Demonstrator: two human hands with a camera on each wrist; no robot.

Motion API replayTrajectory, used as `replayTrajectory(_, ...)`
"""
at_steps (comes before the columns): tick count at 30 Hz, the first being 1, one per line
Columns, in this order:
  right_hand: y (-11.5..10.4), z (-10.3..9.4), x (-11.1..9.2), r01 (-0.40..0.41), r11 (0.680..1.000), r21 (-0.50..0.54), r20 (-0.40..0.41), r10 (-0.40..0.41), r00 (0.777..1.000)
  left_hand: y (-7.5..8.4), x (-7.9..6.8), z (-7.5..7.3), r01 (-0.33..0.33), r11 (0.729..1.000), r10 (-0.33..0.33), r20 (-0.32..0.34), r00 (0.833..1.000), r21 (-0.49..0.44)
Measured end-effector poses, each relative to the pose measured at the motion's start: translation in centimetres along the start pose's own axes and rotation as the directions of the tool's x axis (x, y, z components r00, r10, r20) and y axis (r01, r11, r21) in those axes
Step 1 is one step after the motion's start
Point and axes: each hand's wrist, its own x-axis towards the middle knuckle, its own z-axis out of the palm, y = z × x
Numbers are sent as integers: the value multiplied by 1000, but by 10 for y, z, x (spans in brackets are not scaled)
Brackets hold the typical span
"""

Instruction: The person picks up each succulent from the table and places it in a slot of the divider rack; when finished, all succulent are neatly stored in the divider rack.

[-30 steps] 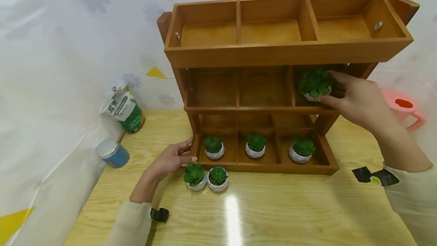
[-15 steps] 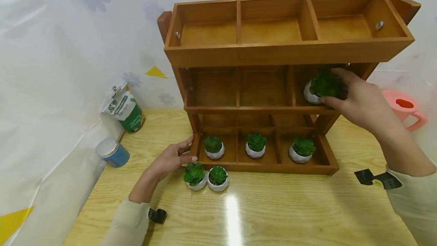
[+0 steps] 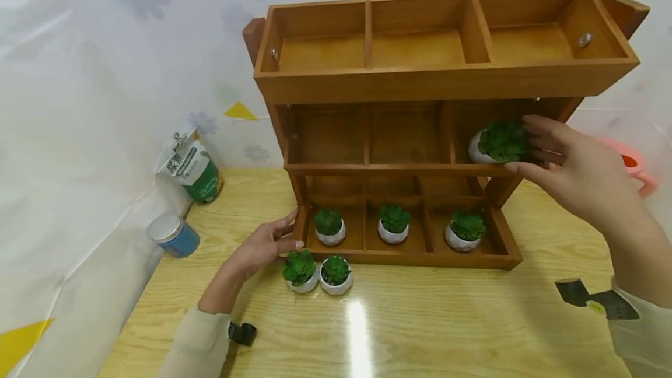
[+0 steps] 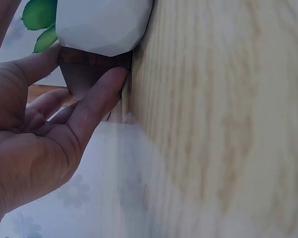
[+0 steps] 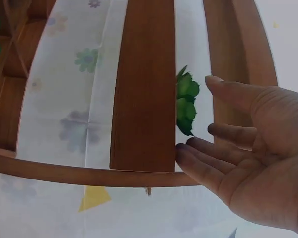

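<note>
A three-tier wooden plant shelf (image 3: 446, 83) stands on the table. In the right compartment of its middle tier, a potted succulent (image 3: 504, 142) leans over, white pot to the left and leaves to the right. Beside those leaves is my right hand (image 3: 583, 171), fingers spread and apart from the plant; the right wrist view shows nothing in its grasp. My left hand (image 3: 265, 244) grips the left front corner of the bottom tier, thumb on the front. Just before that corner, two potted succulents (image 3: 300, 273) stand side by side on the table.
Each bottom-tier compartment holds one small succulent (image 3: 392, 225). To the left are a blue jar (image 3: 174, 235) and a clipped green-and-white bag (image 3: 191, 167). A pink watering can (image 3: 632, 162) sits behind my right hand. Patterned sheeting (image 3: 131, 74) hangs behind.
My right hand has let go of the succulent and drawn back to the right. The plant has tipped over to the right in its compartment. My left hand stays put.
</note>
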Motion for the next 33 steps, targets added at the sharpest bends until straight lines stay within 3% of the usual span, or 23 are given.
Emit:
replayTrajectory(2,3,2,-12,-16,997,76,-66,21,998,1,-1,-1,-5,1000,5,0,1000,2)
replayTrajectory(6,10,8,-36,45,964,262,-187,5,982,0,-2,0,-13,1000,13,10,1000,4)
replayTrajectory(11,6,18,-49,216,914,345,-228,-141,963,-2,-3,-2,-10,1000,10,1,1000,2)
replayTrajectory(14,2,26,-53,237,899,368,-171,-185,968,-2,-2,-2,-11,1000,11,-1,1000,-3)
replayTrajectory(18,-4,42,-58,205,907,367,-57,-198,978,-2,-1,-1,-13,1000,13,8,1000,-8)
replayTrajectory(21,-11,58,-60,198,909,367,49,-231,972,-3,-1,0,-8,1000,8,4,1000,-6)
replayTrajectory(27,-27,105,-67,165,902,399,233,-274,933,-3,0,2,6,1000,-6,-12,1000,-3)
replayTrajectory(33,-37,147,-72,151,879,452,370,-339,865,-3,1,2,-5,1000,5,-3,1000,3)
